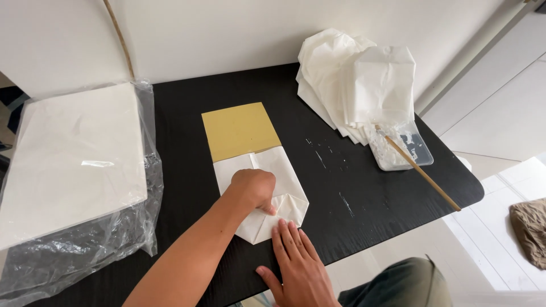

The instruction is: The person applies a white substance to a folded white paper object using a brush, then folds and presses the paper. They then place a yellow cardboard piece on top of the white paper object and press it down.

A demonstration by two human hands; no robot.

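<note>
Flat right hand [298, 264] and fisted left hand [254, 189] press white paper bag [267, 196], lengthwise away from viewer.

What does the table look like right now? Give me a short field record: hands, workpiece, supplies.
left hand: fist, pressing on the white paper
right hand: flat, fingertips on the paper's near folded edge
workpiece: white paper folded around a yellow card, on the black table
left side: paper stack in clear plastic wrap
far right: pile of folded paper bags
glue: clear tray with stick resting in it
</note>
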